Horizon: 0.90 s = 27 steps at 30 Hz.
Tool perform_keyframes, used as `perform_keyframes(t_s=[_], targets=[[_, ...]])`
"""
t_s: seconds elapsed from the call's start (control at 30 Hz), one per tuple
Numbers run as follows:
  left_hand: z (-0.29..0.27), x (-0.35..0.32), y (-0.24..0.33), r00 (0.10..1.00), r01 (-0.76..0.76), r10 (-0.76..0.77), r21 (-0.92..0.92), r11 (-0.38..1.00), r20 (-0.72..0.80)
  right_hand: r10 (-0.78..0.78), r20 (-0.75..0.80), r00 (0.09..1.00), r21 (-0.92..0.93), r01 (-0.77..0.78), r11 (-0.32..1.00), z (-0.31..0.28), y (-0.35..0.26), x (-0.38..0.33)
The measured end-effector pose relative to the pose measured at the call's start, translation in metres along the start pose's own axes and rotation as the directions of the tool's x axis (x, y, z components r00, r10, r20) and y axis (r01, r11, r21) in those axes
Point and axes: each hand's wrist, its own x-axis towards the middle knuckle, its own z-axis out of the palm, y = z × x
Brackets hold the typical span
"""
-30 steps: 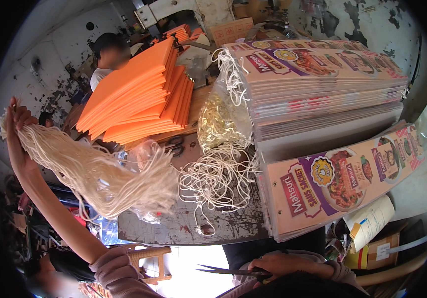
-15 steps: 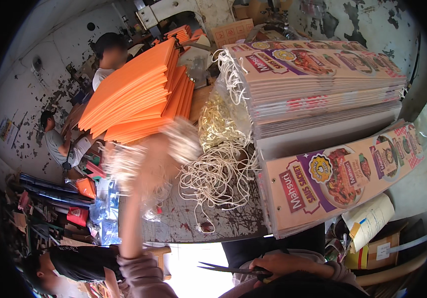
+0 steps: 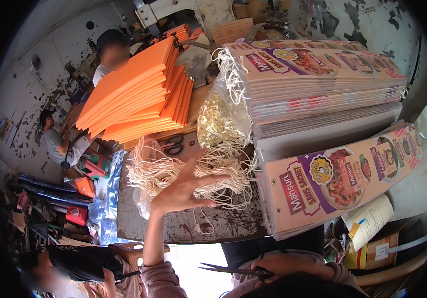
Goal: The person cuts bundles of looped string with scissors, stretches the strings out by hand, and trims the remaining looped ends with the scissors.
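Worktable (image 3: 139,226), string bundle (image 3: 174,171), orange sheets (image 3: 134,94), printed stacks (image 3: 322,84)

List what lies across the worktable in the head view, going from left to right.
Clear plastic sheet hanging at the table's left edge → loose bundle of cream strings → left hand, open over the strings → tilted stack of printed cardboard strips.

Single head-worn fisheye view, looking steeply down, close over worktable (image 3: 139,226), edges bending at rim
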Motion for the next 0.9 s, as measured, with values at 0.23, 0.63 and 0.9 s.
perform_keyframes(t_s=[0.23, 0.63, 0.9], targets=[[0.027, -0.025, -0.014, 0.951, 0.24, -0.213, 0.101, 0.966, -0.222, -0.003, 0.024, 1.0, 0.001, 0.003, 1.0, 0.004, 0.004, 0.003], [0.042, -0.009, -0.002, 0.934, 0.294, -0.193, 0.337, 0.894, -0.301, 0.018, 0.002, 1.0, -0.012, -0.018, 1.0, -0.002, 0.005, 0.0], [-0.039, -0.058, -0.031, 0.572, 0.124, -0.425, -0.439, 0.89, -0.701, 0.023, -0.008, 1.0, -0.069, -0.023, 0.997, 0.0, 0.001, 0.001]])
